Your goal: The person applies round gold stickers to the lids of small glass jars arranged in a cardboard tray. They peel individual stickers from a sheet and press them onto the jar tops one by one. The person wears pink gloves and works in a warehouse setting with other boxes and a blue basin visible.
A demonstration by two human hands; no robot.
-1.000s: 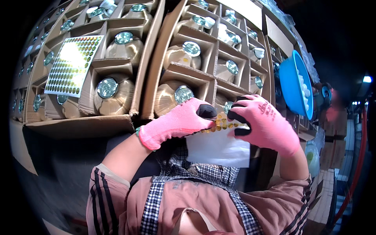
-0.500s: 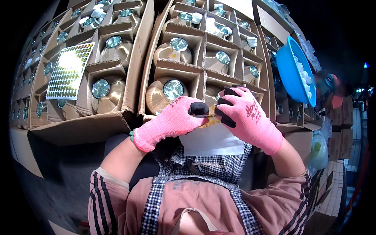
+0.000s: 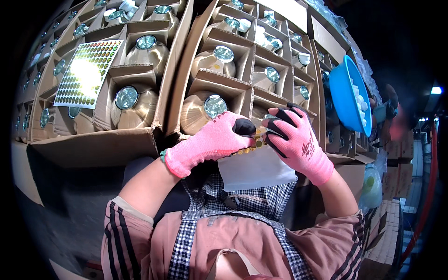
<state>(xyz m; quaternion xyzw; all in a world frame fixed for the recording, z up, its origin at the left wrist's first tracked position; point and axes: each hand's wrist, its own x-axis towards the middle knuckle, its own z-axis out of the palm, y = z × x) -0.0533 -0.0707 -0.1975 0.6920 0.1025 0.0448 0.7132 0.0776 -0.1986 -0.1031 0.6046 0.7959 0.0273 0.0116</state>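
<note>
Sticker sheet, mostly bare white, hangs over the apron; the left hand pinches its gold-dotted edge, presumably for steadiness. The right hand curls there, grip unclear. Cardboard dividers keep glass jars apart.

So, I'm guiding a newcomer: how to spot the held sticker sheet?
Find the middle cardboard box; at its near edge are the pink-gloved left hand and right hand. Extending below them, the held sheet is mostly white, gold dots near its top, unlike the fully dotted sheet on the left box.
</note>
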